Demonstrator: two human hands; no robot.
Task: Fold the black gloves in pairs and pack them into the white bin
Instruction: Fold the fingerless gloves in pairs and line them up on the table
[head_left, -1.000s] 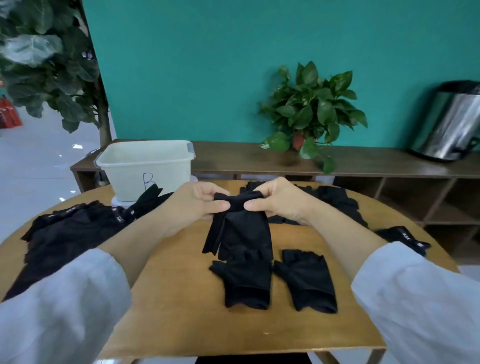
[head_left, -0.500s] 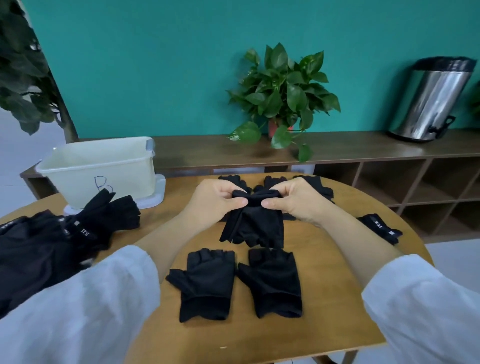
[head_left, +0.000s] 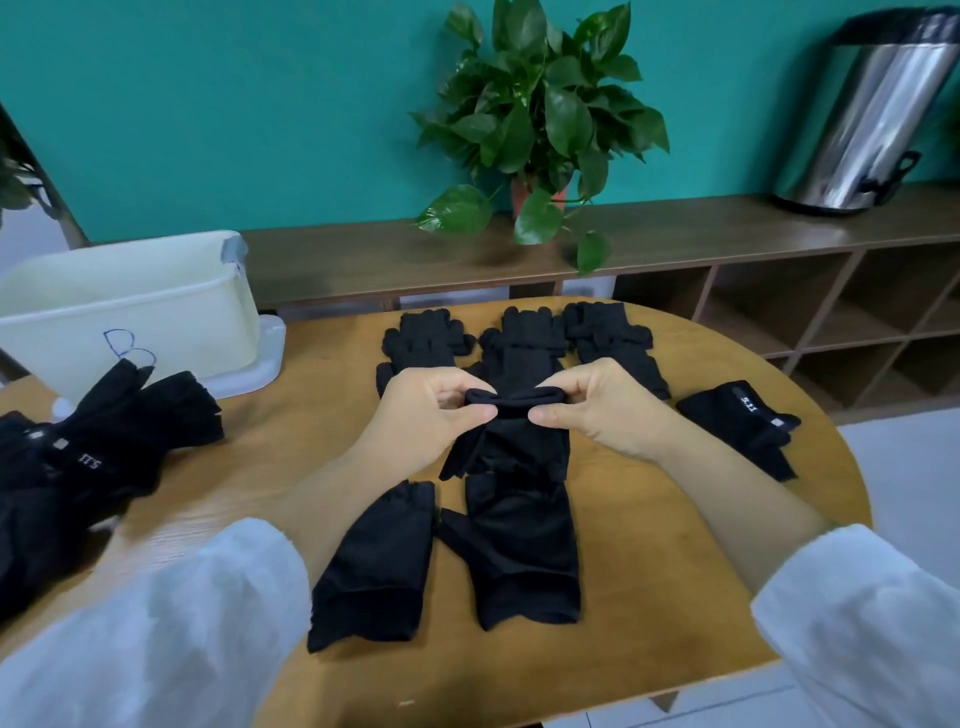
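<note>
My left hand (head_left: 431, 410) and my right hand (head_left: 597, 405) both pinch the top edge of a black glove pair (head_left: 511, 441), which hangs above the round wooden table (head_left: 675, 571). Below it lie two folded black gloves side by side, a left one (head_left: 379, 566) and a right one (head_left: 524, 551). Behind my hands a row of black gloves (head_left: 514, 332) lies flat. The white bin (head_left: 130, 301) stands at the table's far left, its inside hidden from this angle.
A heap of black gloves (head_left: 78, 467) lies at the left edge, and a single black glove (head_left: 743, 421) at the right. Behind the table runs a low wooden shelf with a potted plant (head_left: 535, 114) and a steel canister (head_left: 872, 119).
The camera has turned right and tilted down, so the bin and glove heap slid left. My hands still hold the glove pair by its top edge, slightly lower over the table.
</note>
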